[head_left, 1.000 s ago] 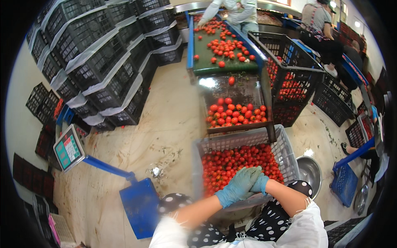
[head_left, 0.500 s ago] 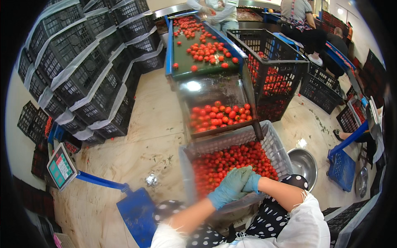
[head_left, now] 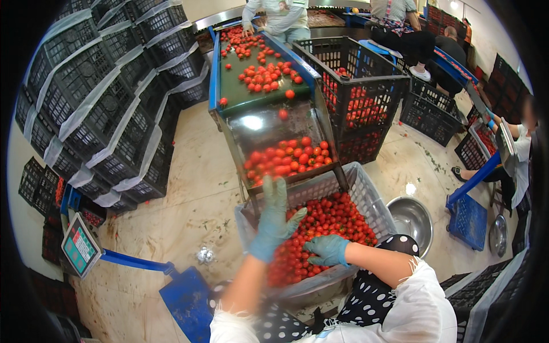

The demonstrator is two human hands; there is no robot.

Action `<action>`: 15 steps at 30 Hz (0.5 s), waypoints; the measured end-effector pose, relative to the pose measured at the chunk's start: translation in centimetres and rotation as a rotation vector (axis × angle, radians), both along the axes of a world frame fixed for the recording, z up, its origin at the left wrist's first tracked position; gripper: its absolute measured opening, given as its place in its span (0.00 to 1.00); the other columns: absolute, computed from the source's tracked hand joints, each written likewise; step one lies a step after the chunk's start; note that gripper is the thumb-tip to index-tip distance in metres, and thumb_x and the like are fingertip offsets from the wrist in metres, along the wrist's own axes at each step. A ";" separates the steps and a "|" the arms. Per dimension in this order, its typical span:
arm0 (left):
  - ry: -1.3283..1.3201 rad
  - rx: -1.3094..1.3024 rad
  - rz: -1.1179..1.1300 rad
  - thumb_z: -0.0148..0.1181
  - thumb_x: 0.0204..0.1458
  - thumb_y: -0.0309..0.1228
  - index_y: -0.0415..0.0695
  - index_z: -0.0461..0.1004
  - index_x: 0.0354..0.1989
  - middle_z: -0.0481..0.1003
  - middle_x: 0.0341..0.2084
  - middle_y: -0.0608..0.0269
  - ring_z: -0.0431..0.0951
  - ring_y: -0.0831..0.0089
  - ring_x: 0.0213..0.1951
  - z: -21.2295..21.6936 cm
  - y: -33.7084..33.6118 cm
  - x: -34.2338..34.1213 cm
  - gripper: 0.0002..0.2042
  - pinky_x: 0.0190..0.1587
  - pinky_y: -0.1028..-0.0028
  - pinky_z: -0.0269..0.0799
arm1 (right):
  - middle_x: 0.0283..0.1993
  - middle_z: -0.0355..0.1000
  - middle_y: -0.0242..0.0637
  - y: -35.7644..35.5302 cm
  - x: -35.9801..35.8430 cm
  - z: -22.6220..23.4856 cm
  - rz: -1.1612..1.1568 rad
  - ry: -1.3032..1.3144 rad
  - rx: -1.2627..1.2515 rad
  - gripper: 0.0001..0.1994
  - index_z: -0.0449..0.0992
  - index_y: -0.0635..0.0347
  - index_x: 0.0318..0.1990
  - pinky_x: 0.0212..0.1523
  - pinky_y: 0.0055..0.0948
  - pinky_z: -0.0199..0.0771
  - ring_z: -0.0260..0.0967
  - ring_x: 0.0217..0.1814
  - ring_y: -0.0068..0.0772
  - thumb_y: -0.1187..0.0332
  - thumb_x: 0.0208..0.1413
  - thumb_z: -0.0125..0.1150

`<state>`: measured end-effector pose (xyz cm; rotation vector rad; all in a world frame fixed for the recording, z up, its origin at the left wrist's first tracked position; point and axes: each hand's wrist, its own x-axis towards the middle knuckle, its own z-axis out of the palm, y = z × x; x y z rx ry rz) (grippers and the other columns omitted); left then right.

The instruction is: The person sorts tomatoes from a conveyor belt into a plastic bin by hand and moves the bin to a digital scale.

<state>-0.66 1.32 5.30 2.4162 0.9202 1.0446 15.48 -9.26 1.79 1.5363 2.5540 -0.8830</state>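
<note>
A pale, stained floor [head_left: 189, 211] carries everything. On it stands a grey crate [head_left: 366, 197] full of small red tomatoes [head_left: 320, 228], set under the lower end of a sorting chute [head_left: 269, 123]. Just right of the crate lies a steel bowl [head_left: 413, 220]. A blue platform scale [head_left: 186, 300] rests at lower left, near a crumpled foil scrap [head_left: 204, 255]. Stacked black crates [head_left: 103, 97] line the left side.

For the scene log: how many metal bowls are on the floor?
2: a large metal bowl right of the tomato crate, a smaller bowl farther right past the blue platform. Others may be hidden.
</note>
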 end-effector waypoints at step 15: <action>0.056 0.103 0.207 0.61 0.45 0.31 0.28 0.54 0.57 0.61 0.49 0.35 0.62 0.44 0.51 -2.2 0.8 0.0 0.33 0.54 0.61 0.61 | 0.48 0.67 0.36 3.7 1.6 -0.4 -0.981 1.409 -0.570 0.28 0.58 0.60 0.58 0.47 0.35 0.68 0.66 0.50 0.30 0.64 0.51 0.59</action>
